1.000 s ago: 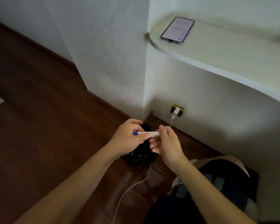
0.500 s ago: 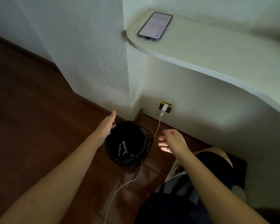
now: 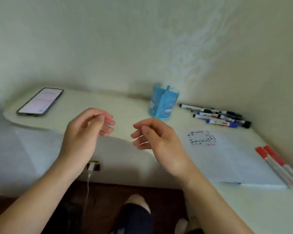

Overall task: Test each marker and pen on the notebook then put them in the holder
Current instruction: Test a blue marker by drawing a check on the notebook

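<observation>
Looking back up from the floor bin; left hand (image 3: 85,132) and right hand (image 3: 156,141) hovering apart, empty (dud discarded, probably), markers (image 3: 216,116) awaiting testing.

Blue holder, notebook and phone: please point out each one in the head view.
Blue holder (image 3: 163,105), head view, front wall.
Notebook (image 3: 227,159), head view, bare white page.
Phone (image 3: 40,101), head view, lit screen.

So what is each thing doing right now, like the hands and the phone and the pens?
Left hand: empty, fingers loosely curled.
Right hand: empty, fingers loosely curled.
Phone: flat on desk, screen lit.
Blue holder: upright; contents hard to tell.
Dark markers: capped, lying in a pile.
Red markers: lying beside notebook.
Notebook: open, dotted with test marks.
</observation>
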